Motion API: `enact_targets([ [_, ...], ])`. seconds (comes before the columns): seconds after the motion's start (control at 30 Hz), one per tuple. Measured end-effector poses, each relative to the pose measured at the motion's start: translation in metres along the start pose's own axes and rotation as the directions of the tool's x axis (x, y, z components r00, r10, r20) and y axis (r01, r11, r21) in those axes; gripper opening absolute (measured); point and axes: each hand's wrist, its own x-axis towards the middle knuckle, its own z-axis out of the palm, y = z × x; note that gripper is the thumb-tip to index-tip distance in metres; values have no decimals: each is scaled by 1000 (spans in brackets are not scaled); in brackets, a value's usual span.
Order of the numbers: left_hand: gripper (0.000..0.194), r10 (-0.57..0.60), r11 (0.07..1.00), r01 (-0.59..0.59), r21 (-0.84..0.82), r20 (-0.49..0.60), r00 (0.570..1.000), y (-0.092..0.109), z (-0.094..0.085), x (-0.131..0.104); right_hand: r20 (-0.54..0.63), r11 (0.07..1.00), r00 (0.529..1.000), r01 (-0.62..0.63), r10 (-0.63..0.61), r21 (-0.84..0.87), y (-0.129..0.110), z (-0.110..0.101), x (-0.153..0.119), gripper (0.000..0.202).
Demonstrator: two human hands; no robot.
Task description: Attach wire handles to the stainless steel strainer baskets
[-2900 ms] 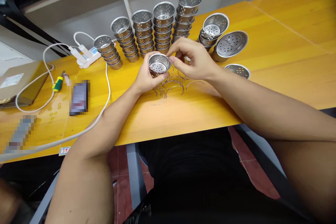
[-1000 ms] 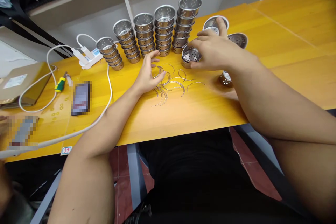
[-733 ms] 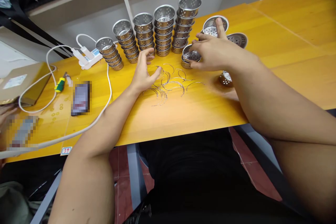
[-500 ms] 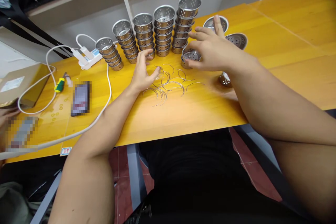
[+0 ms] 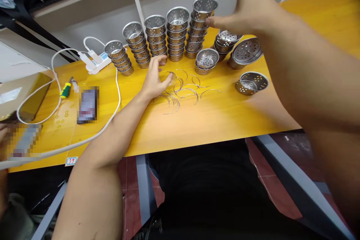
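Observation:
My left hand (image 5: 155, 78) rests on the yellow table beside a loose heap of thin curved wires (image 5: 182, 92), its fingers apart and holding nothing. My right hand (image 5: 239, 5) is raised with fingers spread, its thumb by the tallest stack of perforated metal cups (image 5: 197, 30); whether the thumb touches it is unclear. A short pair of nested cups (image 5: 206, 62) stands in front of that stack. Further right are tilted stacked cups (image 5: 225, 45), a wide cup leaning on its side (image 5: 247, 52) and a single cup (image 5: 251, 83).
More cup stacks (image 5: 176, 39) line the back of the table (image 5: 157, 131). At the left are a power strip (image 5: 97, 63) with white cables, a screwdriver (image 5: 66, 89), a phone (image 5: 87, 105) and a cardboard box (image 5: 30, 93). Part of another person's hand shows at the left edge.
My right hand has lifted up and away from the short pair of cups, uncovering them and the cups at the right. My left hand has barely moved.

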Motion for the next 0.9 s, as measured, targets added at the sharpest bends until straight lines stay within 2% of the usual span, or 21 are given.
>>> enact_targets([
  [0.1, 86, 1, 1000, -1, 4, 5, 1000, -2, 0, -1, 195, 996, 977, -86, 85, -1, 2, -1, 36, 146],
  [0.17, 85, -2, 1000, 2, 11, 7, 1000, -2, -1, -1, 277, 987, 948, -154, 159, -41, 2, 2, 55, 154],
  [0.23, 85, -3, 1000, 3, 9, 8, 1000, -3, -1, -1, 318, 985, 933, -153, 171, -83, 2, 7, 67, 136],
  [0.33, 85, -4, 1000, 4, -7, 10, 1000, -4, -1, -1, 298, 984, 943, -112, 148, -135, 2, 17, 75, 102],
  [0.47, 84, -16, 1000, 16, -15, 9, 1000, -5, 1, -1, 257, 980, 953, -126, 163, -154, 4, 23, 73, 102],
  [0.6, 83, -1, 1000, 1, -22, 5, 1000, -5, 1, -1, 185, 985, 973, -114, 136, -127, 3, 18, 69, 98],
  [0.8, 85, 2, 1000, -1, -11, 28, 1000, -2, -4, -1, 145, 988, 982, -102, 119, -115, 0, 11, 66, 95],
  [0.83, 85, -3, 1000, 3, -8, 27, 1000, -2, -4, -1, 122, 989, 985, -111, 122, -93, 3, 10, 67, 96],
  [0.9, 88, -11, 1000, 11, -1, 20, 1000, -3, -3, -1, 103, 991, 990, -108, 99, 84, 13, 3, 72, 97],
])
